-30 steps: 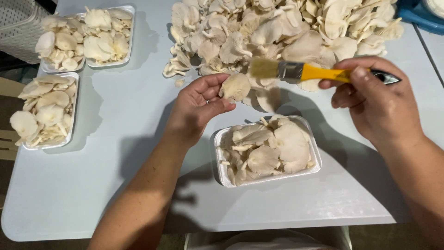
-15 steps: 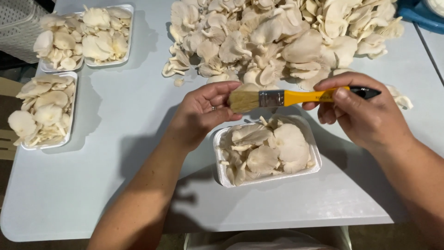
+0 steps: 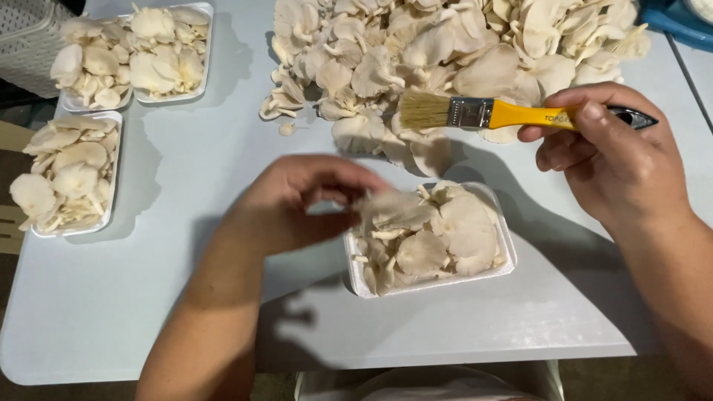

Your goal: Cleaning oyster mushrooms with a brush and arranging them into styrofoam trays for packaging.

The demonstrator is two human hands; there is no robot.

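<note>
The right hand (image 3: pixel 620 160) holds a paintbrush (image 3: pixel 490 113) with a yellow handle, its fingers closed around the handle, and the bristles hang just above the near edge of the big heap of oyster mushrooms (image 3: pixel 445 44). The left hand (image 3: pixel 297 200) is blurred; its fingers seem pinched on one mushroom (image 3: pixel 394 210) at the left rim of the white tray (image 3: pixel 505 245), which is full to the top. I think the danger is here: the tray is heaped, so another piece laid at the rim may slide off on the pale table (image 3: pixel 208 171), or push a neighbour out. The caps look thin and could tear under a hard pinch. Two filled trays (image 3: pixel 111 56) and a third tray (image 3: pixel 70 174) stand well apart, far left.
</note>
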